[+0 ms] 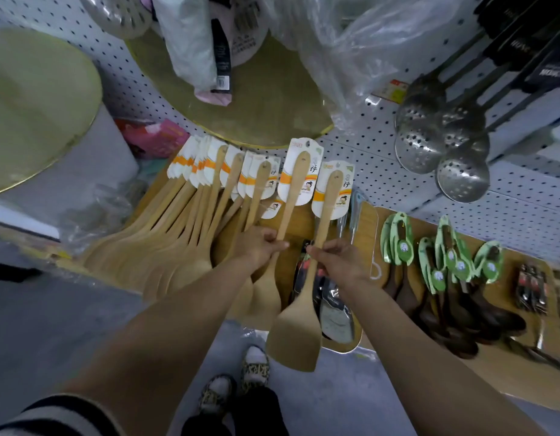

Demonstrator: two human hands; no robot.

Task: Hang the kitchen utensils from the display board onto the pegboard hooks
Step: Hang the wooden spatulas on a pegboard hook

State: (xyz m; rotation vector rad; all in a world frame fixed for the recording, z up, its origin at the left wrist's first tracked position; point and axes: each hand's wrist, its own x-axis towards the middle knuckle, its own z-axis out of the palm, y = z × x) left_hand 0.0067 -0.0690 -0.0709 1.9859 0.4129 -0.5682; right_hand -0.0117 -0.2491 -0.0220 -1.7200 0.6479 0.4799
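My left hand [262, 249] grips the handle of a bamboo spatula [291, 196] whose white-and-orange card top lies against the white pegboard [382, 171]. My right hand [338, 258] grips the handle of a second bamboo spatula [304, 319], its wide blade hanging low toward the floor. Both spatulas stand side by side, cards up. To the left, a fanned row of several carded bamboo spatulas [190, 221] hangs from the pegboard. I cannot see the hooks behind the cards.
Steel slotted ladles [442, 146] hang at the upper right. Green-carded dark wooden spoons [445, 278] lie on a wooden board [368, 221] at the right. Round bamboo boards [36, 105] and plastic-wrapped goods [351, 51] hang above. My shoes [237, 382] stand on the grey floor below.
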